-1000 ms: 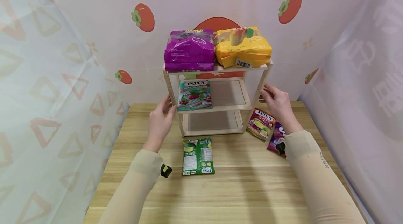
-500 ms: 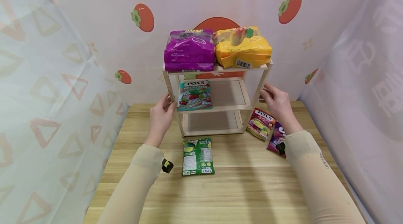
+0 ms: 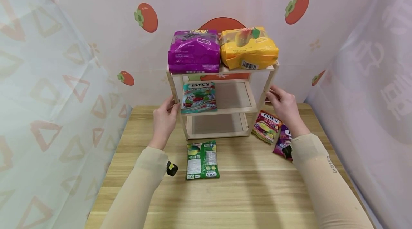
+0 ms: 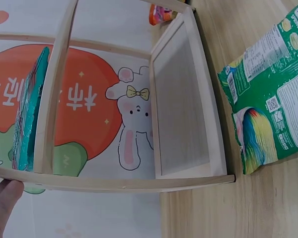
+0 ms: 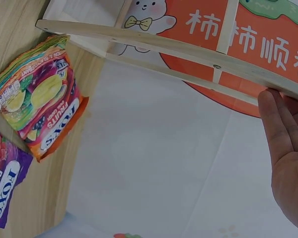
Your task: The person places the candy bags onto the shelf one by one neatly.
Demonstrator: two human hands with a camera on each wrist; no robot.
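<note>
A small wooden shelf rack (image 3: pixel 222 110) stands between both hands. My left hand (image 3: pixel 163 120) touches its left post in the head view, fingertips against the wood; only part of that hand (image 4: pixel 1 206) shows in the left wrist view. On the other side, my right hand (image 3: pixel 284 109) rests against the right post, its fingers (image 5: pixel 278 116) fairly straight in the right wrist view. A teal Fox's candy bag (image 3: pixel 199 97) leans on the middle shelf, at the left. On top sit a purple bag (image 3: pixel 194 52) and a yellow bag (image 3: pixel 249 48).
A green candy bag (image 3: pixel 202 160) lies on the wooden table (image 3: pixel 238 197) before the rack. Right of the rack lie a red-orange Fox's fruit candy bag (image 3: pixel 267 126) and a purple candy bag (image 3: pixel 284 142), partly hidden by the right arm. Printed curtains surround the table.
My left wrist has shifted slightly up and forward, its fingers staying at the left post. The right hand, the rack and the bags look almost unmoved.
</note>
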